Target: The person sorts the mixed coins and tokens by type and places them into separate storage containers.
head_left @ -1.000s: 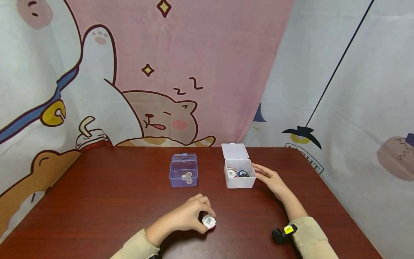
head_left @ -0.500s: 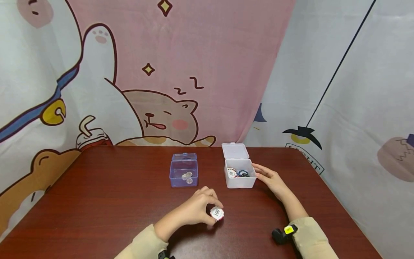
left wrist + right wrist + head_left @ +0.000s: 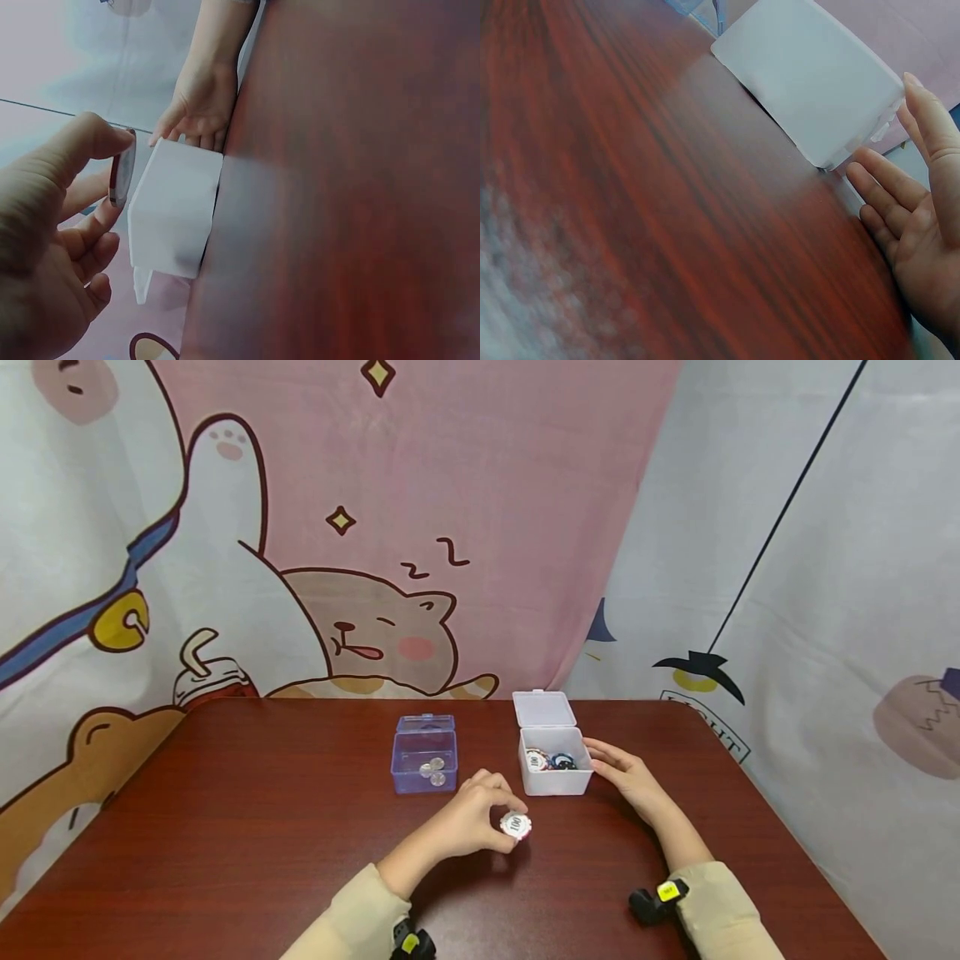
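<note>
Between thumb and fingers, my left hand [image 3: 480,817] pinches a white poker chip [image 3: 516,826] marked 100, held above the table in front of the white box [image 3: 557,786]. The left wrist view shows the chip [image 3: 123,176] edge-on with a dark red rim. The white box has its lid up, with several poker chips [image 3: 551,762] inside, white and dark blue ones among them. My right hand [image 3: 626,781] rests its extended fingers against the box's right side. In the right wrist view, the right hand [image 3: 919,225] has its thumb near the box's upper edge.
A translucent blue box [image 3: 405,782] with its lid up stands left of the white one, holding several silver coins [image 3: 437,769]. The reddish-brown table [image 3: 225,843] ends at a printed curtain [image 3: 487,635] behind.
My left hand has carried the poker chip up from low over the table, forward and to the right, closer to the white box. The right hand and both boxes stay put.
</note>
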`<action>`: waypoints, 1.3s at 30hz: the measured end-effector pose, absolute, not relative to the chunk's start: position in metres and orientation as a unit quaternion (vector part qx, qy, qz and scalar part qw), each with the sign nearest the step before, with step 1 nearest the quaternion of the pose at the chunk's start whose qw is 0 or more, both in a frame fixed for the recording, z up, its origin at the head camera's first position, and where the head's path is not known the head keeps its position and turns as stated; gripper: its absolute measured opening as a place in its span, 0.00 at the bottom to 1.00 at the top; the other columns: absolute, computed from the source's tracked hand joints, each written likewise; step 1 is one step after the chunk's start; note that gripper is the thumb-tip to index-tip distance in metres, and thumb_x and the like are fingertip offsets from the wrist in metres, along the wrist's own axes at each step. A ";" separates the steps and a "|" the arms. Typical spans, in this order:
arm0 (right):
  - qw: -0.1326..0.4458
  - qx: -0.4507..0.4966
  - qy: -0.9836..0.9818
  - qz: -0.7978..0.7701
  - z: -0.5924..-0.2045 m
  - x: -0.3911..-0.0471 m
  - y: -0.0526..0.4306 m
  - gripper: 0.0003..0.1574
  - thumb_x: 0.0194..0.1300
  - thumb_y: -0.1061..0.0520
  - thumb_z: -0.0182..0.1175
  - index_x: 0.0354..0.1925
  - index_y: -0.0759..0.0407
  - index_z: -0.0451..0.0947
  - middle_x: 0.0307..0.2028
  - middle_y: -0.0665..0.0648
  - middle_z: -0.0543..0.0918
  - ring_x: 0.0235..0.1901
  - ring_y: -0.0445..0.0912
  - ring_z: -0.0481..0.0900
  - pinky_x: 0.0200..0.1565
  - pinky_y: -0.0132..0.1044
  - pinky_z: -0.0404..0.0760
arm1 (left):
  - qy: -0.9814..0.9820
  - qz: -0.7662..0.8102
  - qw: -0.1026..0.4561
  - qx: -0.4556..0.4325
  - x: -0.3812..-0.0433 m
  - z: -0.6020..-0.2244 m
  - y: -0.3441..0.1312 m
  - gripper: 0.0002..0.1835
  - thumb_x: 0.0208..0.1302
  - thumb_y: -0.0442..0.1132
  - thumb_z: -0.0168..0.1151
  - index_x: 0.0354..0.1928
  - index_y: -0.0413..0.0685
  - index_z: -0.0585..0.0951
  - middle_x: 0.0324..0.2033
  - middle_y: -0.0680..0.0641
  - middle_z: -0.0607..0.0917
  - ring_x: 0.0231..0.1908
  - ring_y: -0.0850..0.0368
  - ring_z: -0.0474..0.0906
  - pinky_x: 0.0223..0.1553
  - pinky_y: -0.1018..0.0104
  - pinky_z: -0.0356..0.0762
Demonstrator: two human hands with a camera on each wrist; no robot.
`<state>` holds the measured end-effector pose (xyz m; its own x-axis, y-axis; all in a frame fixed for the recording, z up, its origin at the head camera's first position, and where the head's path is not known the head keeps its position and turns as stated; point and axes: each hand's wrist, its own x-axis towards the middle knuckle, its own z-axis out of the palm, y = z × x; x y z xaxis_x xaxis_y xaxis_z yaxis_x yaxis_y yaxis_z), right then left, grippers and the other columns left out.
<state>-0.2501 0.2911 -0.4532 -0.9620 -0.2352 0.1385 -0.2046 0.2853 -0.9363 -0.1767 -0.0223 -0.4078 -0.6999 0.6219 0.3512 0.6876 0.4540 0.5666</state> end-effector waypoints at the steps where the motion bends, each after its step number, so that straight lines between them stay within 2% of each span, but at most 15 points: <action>1: 0.015 -0.138 0.800 -0.583 -0.453 -0.250 0.291 0.30 0.70 0.55 0.56 0.67 0.60 0.66 0.60 0.67 0.72 0.61 0.55 0.67 0.60 0.57 0.61 | -0.851 -0.358 0.049 -0.381 -0.179 -0.408 -0.022 0.21 0.38 0.38 0.75 0.42 0.47 0.87 0.32 0.60 0.75 0.40 0.64 0.65 0.45 0.67 0.61; 7: 0.016 -0.139 0.800 -0.584 -0.453 -0.250 0.290 0.30 0.70 0.55 0.57 0.67 0.60 0.66 0.60 0.67 0.72 0.61 0.55 0.67 0.60 0.58 0.60 | -0.852 -0.374 0.064 -0.361 -0.189 -0.407 -0.017 0.21 0.38 0.37 0.75 0.42 0.46 0.87 0.32 0.59 0.75 0.40 0.63 0.65 0.47 0.63 0.61; 18: 0.008 -0.138 0.808 -0.573 -0.454 -0.252 0.290 0.30 0.70 0.54 0.57 0.67 0.60 0.66 0.60 0.67 0.73 0.60 0.54 0.69 0.59 0.58 0.61 | -0.842 -0.423 0.100 -0.321 -0.205 -0.398 -0.003 0.20 0.38 0.36 0.75 0.40 0.47 0.87 0.32 0.56 0.76 0.41 0.59 0.66 0.44 0.63 0.64; 28: 0.014 -0.133 0.807 -0.575 -0.452 -0.251 0.291 0.30 0.69 0.53 0.57 0.67 0.58 0.67 0.61 0.66 0.72 0.62 0.59 0.66 0.60 0.60 0.60 | -0.846 -0.436 0.121 -0.281 -0.226 -0.392 0.011 0.20 0.40 0.36 0.75 0.41 0.44 0.87 0.34 0.46 0.77 0.41 0.56 0.65 0.43 0.63 0.64; 33: 0.015 -0.133 0.805 -0.578 -0.451 -0.250 0.291 0.31 0.69 0.53 0.58 0.67 0.58 0.67 0.61 0.66 0.72 0.62 0.59 0.65 0.60 0.60 0.60 | -0.854 -0.433 0.123 -0.263 -0.234 -0.391 0.019 0.19 0.40 0.36 0.75 0.41 0.47 0.87 0.35 0.48 0.78 0.42 0.57 0.66 0.45 0.62 0.63; 39: 0.015 -0.130 0.810 -0.571 -0.451 -0.249 0.291 0.31 0.69 0.52 0.57 0.67 0.57 0.67 0.61 0.67 0.72 0.62 0.60 0.65 0.60 0.62 0.59 | -0.858 -0.434 0.130 -0.243 -0.242 -0.394 0.028 0.22 0.40 0.37 0.77 0.43 0.45 0.87 0.36 0.47 0.78 0.42 0.56 0.66 0.45 0.61 0.62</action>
